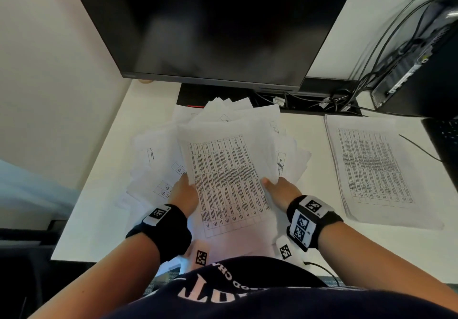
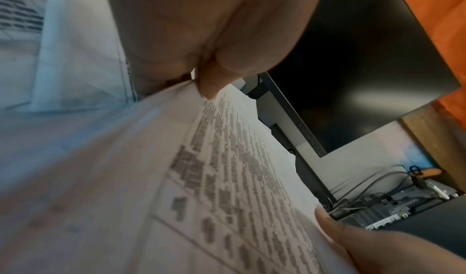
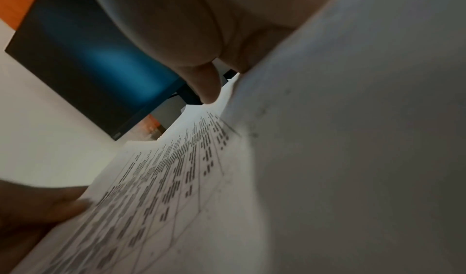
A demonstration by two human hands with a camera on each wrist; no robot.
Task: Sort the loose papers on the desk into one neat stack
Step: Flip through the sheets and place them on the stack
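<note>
Basically both hands grip one printed sheet (image 1: 230, 185) by its long edges: left hand (image 1: 184, 194) on the left edge, thumb on top (wrist view shows the thumb (image 2: 209, 82) pressing the page), right hand (image 1: 282, 192) on the right edge, thumb (image 3: 204, 82) on top, fingers hidden under the paper. The sheet is held just above the loose pile (image 1: 223, 120), which sprawls fanned and skewed on the counter (image 1: 99, 207) in front of the monitor (image 1: 210, 21).

Handling, as a judgement: paper is light, floppy and thin, slides easily on other sheets, creases if pinched hard. An edge grip with two hands keeps it flat; single-hand corner grips would let it droop.

A squared-off stack (image 1: 374, 167) lies to the right of the pile, well apart from it, likely the target. Just beyond that stack a dark keyboard edge (image 1: 443, 135) and a cable (image 1: 418, 149) sit close to its far-right corner (might snag a sheet). Computer box (image 1: 421, 58) and tangled wires (image 1: 334, 100) lie behind, right of the monitor.
</note>
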